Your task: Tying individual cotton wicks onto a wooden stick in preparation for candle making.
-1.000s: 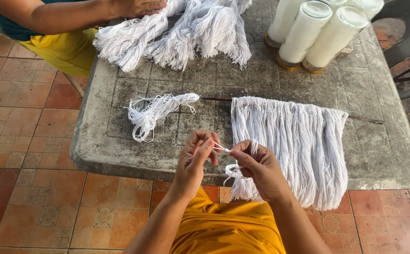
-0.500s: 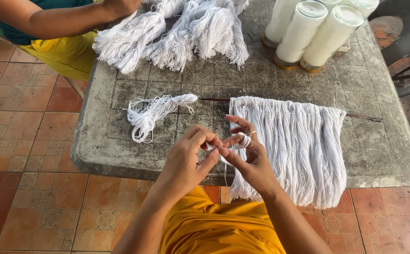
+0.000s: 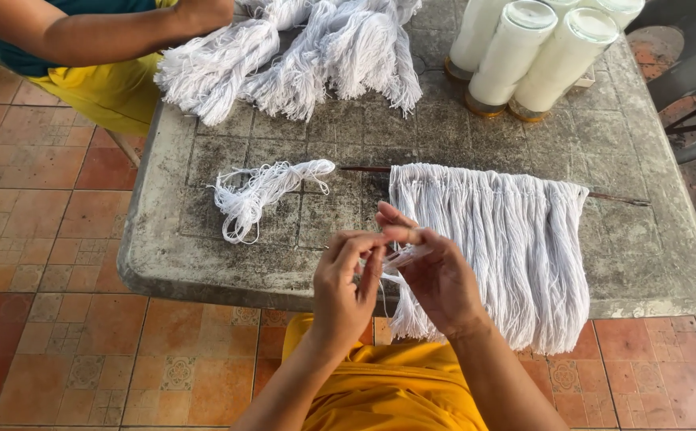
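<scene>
Stone table (image 3: 204, 263): worn slab, near edge rounded. Bare room is left at centre-left, btwn loose skein (image 3: 261, 195) and fringe.

White thread fringe (image 3: 499, 247): hung on thin stick (image 3: 615, 198), spread flat; lower ends are draped past near table edge.

Short thread piece (image 3: 400, 259): pinched btwn both hands, held just above near edge, against fringe's left side.

Left hand (image 3: 346, 291): raised, palm turned inward, fingers curled; thread piece is gripped at thumb and forefinger tips.

Right hand (image 3: 436, 275): touching left at fingertips; thumb and forefinger closed on same piece, other fingers partly lifted.

Thread bundles (image 3: 300, 56): heaped at far edge, touched by a co-worker's arm (image 3: 100, 28).

White spools (image 3: 535, 52): upright at far right corner, well apart from hands.

Tiled floor (image 3: 60, 343): open at left.
</scene>
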